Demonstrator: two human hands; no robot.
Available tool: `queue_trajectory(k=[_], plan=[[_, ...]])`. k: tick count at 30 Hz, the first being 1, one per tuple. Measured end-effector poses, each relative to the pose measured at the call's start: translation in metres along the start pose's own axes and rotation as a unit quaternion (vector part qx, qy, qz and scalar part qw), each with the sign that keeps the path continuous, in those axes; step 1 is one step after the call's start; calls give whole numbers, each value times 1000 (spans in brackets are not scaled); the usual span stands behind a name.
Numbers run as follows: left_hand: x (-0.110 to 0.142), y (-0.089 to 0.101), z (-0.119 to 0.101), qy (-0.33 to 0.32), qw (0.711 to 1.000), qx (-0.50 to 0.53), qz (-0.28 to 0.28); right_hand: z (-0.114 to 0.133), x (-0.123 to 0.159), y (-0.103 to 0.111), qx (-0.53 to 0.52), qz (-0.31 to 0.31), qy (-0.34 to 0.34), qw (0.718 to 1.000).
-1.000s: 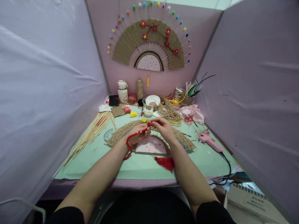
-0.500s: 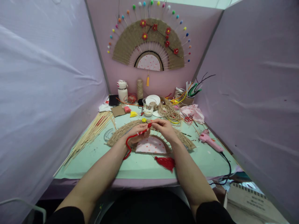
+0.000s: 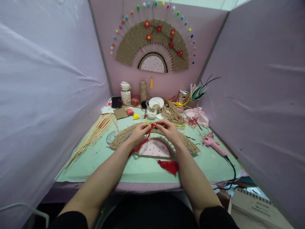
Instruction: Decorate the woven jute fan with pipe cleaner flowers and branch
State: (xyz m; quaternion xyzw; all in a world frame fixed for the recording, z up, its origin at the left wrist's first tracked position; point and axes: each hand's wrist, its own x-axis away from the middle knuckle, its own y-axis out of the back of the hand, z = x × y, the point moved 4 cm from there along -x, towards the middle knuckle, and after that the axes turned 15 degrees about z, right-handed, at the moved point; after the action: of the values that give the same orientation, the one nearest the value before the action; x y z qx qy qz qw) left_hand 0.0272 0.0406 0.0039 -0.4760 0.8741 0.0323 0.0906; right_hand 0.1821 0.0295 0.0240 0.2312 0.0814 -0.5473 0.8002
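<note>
In the head view my left hand and my right hand meet over the fan. Both are closed, thumb and fingertips pinching a strand of thick red yarn. Between the fingertips sits a small red bunch with a light or yellowish spot, partly covered. From my left fingers the strand runs down past the wrist. Under my hands lies a twine-covered fan with a dotted pink half-circle. A small yellow piece is at its top edge. A red tassel lies below the fan.
Thin wooden sticks lie at left. A pink glue gun with a cord rests at right. Behind are a clear cup, tangled twine, red scissors and a white bottle. A finished fan hangs on the back wall.
My left hand has turned from palm-up to a fingertip pinch. The yarn that lay along its fingers now hangs down from them. My right hand still pinches the red bunch.
</note>
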Motion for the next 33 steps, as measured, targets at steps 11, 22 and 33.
queue_trajectory(k=[11,22,33], plan=[[3,-1,-4,-26,998,-40,-36,10,2,0,74,-44,33,996],[3,2,-4,-53,993,-89,-59,11,1,-3,56,-9,38,998],[2,3,-10,-80,982,-150,-80,9,-1,-9,75,27,27,996]])
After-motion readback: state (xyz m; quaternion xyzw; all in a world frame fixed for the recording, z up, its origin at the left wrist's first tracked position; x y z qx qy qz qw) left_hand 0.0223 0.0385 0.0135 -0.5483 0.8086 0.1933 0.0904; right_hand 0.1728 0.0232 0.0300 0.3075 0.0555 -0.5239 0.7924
